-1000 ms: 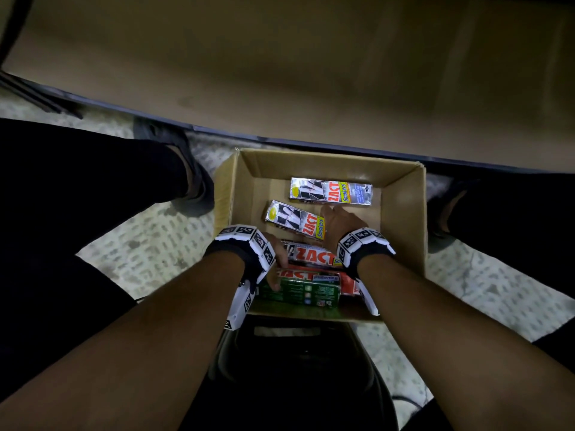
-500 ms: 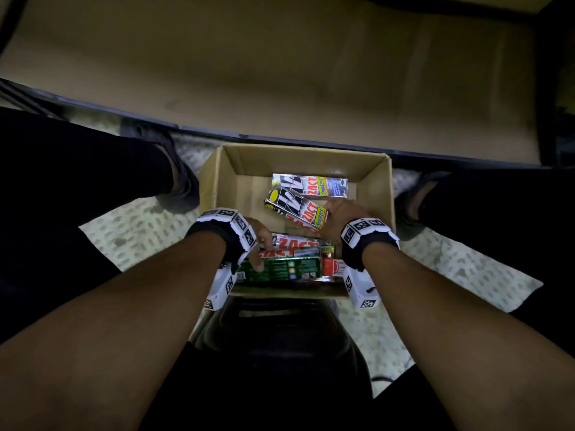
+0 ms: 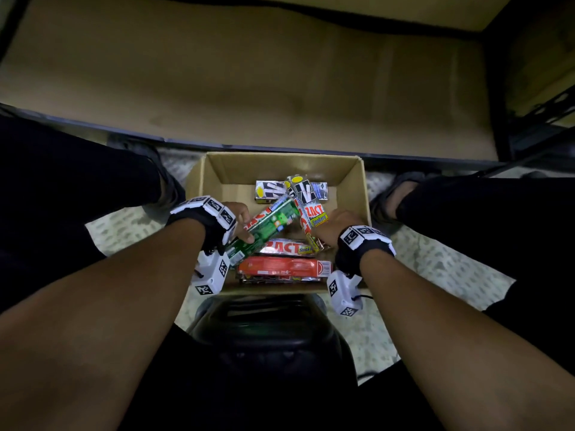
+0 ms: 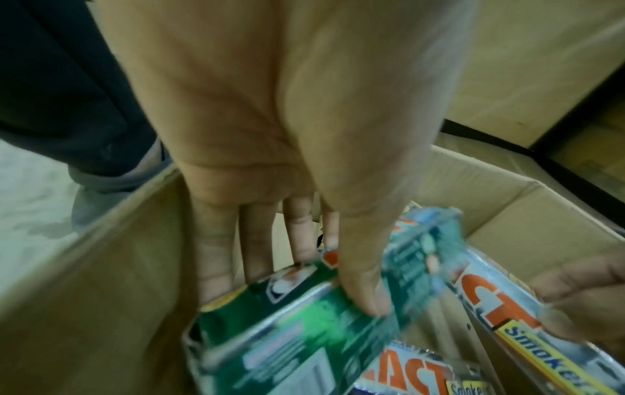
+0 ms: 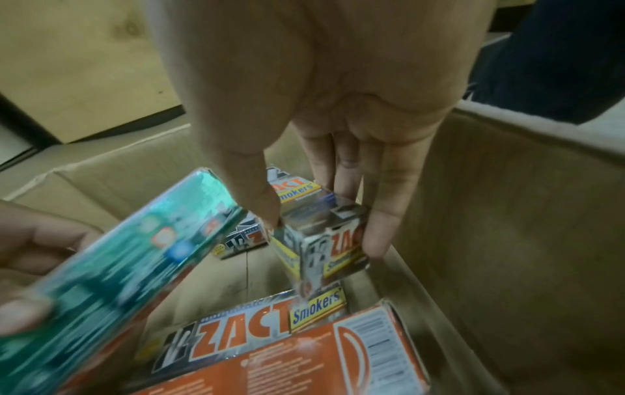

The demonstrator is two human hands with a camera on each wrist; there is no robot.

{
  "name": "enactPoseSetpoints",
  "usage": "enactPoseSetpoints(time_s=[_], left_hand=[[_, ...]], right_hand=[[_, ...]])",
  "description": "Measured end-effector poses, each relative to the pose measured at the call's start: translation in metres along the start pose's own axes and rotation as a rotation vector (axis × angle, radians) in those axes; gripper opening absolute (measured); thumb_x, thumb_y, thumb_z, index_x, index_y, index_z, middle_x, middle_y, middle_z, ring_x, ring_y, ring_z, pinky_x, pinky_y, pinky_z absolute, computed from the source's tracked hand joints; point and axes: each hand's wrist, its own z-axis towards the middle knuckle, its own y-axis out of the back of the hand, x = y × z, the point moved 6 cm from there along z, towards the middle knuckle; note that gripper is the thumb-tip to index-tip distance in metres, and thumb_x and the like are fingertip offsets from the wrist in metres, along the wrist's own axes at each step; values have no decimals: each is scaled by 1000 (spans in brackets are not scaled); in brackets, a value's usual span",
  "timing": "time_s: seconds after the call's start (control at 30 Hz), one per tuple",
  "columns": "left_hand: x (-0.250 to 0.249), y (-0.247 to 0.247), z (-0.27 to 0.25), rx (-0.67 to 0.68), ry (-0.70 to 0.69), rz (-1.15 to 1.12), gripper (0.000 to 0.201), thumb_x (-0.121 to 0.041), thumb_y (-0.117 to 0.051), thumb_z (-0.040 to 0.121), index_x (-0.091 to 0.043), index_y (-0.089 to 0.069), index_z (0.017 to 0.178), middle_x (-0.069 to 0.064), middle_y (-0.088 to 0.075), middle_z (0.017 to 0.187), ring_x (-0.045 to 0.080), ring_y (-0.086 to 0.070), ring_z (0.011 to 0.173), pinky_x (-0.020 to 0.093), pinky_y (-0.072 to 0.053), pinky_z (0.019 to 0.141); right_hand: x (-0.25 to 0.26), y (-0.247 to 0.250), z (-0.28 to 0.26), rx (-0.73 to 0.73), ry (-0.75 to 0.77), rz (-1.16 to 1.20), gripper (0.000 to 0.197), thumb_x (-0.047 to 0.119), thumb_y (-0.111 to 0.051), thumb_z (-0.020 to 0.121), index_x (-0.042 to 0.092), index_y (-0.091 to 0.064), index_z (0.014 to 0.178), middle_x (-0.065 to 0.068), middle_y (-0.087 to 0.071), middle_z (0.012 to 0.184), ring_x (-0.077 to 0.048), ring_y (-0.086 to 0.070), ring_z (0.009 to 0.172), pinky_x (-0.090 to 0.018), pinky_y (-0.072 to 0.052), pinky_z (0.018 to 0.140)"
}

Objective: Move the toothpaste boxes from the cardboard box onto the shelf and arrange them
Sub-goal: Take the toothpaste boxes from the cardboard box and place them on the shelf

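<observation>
Green toothpaste box is up on a slant near the left wall of the cardboard box, one end raised toward the middle, and the left hand has it pinched: thumb across the top face, fingers underneath, as the left wrist view shows. That grip low on the carton looks meant to lever it clear of the cartons below.

Over by the right wall, the right hand clamps a silver ZACT box tilted on end, thumb on one side, fingers down the other. One carton per hand, so it reads as a double lift.

Lying flat along the near edge are another ZACT box and an orange box side by side; two more ZACT cartons rest toward the far wall.

Beyond the far wall, the shelf shows a bare tan board: nothing placed on it in view, so by my reckoning the task is near its start.
</observation>
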Motion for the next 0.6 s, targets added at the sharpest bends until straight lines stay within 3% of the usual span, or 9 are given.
enactPoseSetpoints(time_s=[0.1, 0.23, 0.33, 0.43, 0.53, 0.57, 0.6], left_hand=[[-1, 2, 2, -33, 22, -57, 36, -33, -78, 82, -8, -53, 86, 6, -52, 74, 18, -46, 61, 17, -34, 45], [-8, 5, 14, -34, 82, -107, 42, -44, -77, 81, -9, -57, 71, 5, -56, 63, 21, -52, 56, 24, -35, 49], [-5, -1, 26, -21, 110, -105, 51, -54, -78, 74, -11, -52, 67, 5, -51, 59, 21, -50, 53, 24, -35, 52], [8, -10, 42, 2, 159, -92, 56, -59, -81, 66, -8, -58, 73, 9, -64, 67, 26, -63, 61, 26, -43, 56], [12, -16, 53, 22, 139, -159, 80, -71, -77, 55, -4, -64, 97, 14, -70, 88, 30, -66, 71, 36, -54, 67], [6, -15, 48, 10, 111, -215, 80, -70, -76, 59, -4, -65, 104, 15, -70, 93, 31, -65, 74, 41, -56, 72], [-3, -12, 38, 2, 83, -299, 67, -64, -75, 69, -6, -67, 102, 15, -69, 93, 32, -65, 77, 45, -56, 77]], right_hand=[[-2, -3, 0, 10, -23, 47, 35, 46, -72, 77, 19, -49, 77, 0, -54, 83, -23, -57, 79, -28, -45, 70], [0, -10, -2, 46, -44, 77, 35, 47, -70, 79, 20, -48, 76, -1, -53, 79, -15, -53, 68, -30, -48, 68], [4, -16, -3, 54, -44, 67, 37, 44, -72, 81, 15, -56, 98, -2, -55, 84, -12, -54, 70, -29, -48, 68], [6, -28, 4, 59, -38, 82, 68, 50, -75, 76, 12, -48, 125, -6, -59, 119, -24, -61, 98, -31, -50, 78], [7, -35, 9, 71, -57, 126, 79, 48, -76, 75, 13, -39, 136, -9, -54, 133, -30, -57, 117, -36, -50, 91], [9, -37, 10, 75, -56, 138, 81, 47, -75, 75, 14, -37, 138, -9, -55, 133, -31, -57, 117, -37, -51, 93], [10, -38, 12, 68, -46, 150, 79, 47, -75, 74, 16, -37, 136, -9, -57, 131, -32, -58, 114, -39, -52, 92]])
